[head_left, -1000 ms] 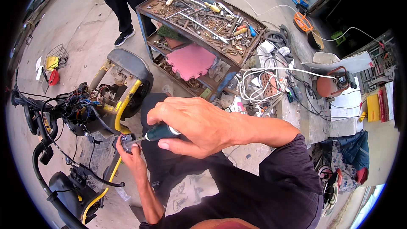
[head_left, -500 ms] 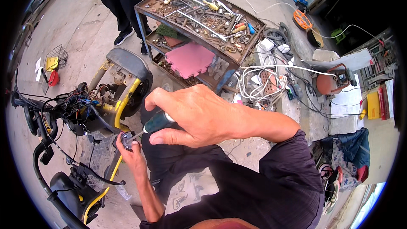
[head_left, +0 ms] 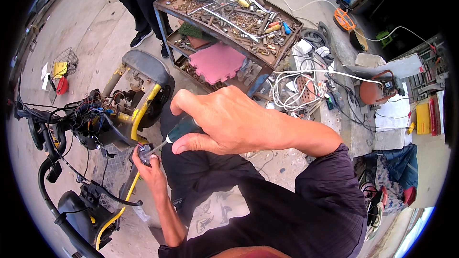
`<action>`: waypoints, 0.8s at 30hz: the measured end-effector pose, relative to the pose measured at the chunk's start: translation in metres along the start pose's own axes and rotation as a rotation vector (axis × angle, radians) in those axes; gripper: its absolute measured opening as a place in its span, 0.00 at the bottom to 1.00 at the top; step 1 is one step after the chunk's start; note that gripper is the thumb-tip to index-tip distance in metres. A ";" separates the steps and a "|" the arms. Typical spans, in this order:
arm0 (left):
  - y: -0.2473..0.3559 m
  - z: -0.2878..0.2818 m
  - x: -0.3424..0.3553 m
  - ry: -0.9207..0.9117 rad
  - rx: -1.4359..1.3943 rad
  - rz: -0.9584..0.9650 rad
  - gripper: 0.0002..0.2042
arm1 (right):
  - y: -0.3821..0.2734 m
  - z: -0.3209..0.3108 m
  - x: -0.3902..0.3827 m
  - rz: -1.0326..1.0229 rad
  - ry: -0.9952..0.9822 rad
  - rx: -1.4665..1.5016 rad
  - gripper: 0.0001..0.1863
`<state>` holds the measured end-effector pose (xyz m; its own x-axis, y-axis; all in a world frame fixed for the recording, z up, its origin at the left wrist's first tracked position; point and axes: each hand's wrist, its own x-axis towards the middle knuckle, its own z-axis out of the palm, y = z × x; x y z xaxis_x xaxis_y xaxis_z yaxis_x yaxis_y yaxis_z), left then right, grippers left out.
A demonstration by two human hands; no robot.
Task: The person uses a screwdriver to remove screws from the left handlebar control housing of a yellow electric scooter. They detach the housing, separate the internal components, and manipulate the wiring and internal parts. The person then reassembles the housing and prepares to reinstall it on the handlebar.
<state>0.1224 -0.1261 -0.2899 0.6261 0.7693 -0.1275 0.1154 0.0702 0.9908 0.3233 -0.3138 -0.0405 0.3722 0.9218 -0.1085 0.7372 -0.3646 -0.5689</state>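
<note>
My right hand (head_left: 224,123) is wrapped round the dark green handle of a screwdriver (head_left: 181,130), its thumb along the near side. The shaft slants down and left to a small dark part (head_left: 145,151), where the tip meets or nearly meets it. Pinched between the thumb and fingers of my left hand (head_left: 152,169), that part sits beside the yellow frame of a partly stripped scooter (head_left: 139,110). Its detail is too small to make out. Loose coloured wires (head_left: 107,111) hang from the scooter just beyond my left hand.
Ahead stands a metal tool cart (head_left: 282,62) heaped with wrenches, sockets and bolts; a pink foam mat (head_left: 217,62) lies on its lower shelf. Another person's legs (head_left: 138,5) are behind it. Coiled white hose (head_left: 291,91) and a small compressor (head_left: 373,93) are at right. Handlebars (head_left: 48,162) reach along the left.
My right hand and the screwdriver have shifted slightly up and right, with the handle tilted a little more. My left hand still grips the small part, nearly unmoved.
</note>
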 end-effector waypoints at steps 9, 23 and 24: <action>-0.001 0.002 0.002 0.018 -0.012 0.011 0.26 | 0.027 0.019 0.002 -0.498 0.239 0.004 0.22; 0.007 0.008 0.002 -0.030 0.022 0.017 0.24 | 0.022 0.016 -0.002 -0.496 0.256 0.172 0.13; 0.013 0.012 0.001 -0.023 0.010 0.044 0.24 | 0.028 0.013 0.000 -0.527 0.316 0.146 0.14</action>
<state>0.1338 -0.1321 -0.2775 0.6486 0.7564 -0.0850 0.0951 0.0303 0.9950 0.3365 -0.3218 -0.0673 0.1454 0.8810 0.4502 0.7905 0.1702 -0.5883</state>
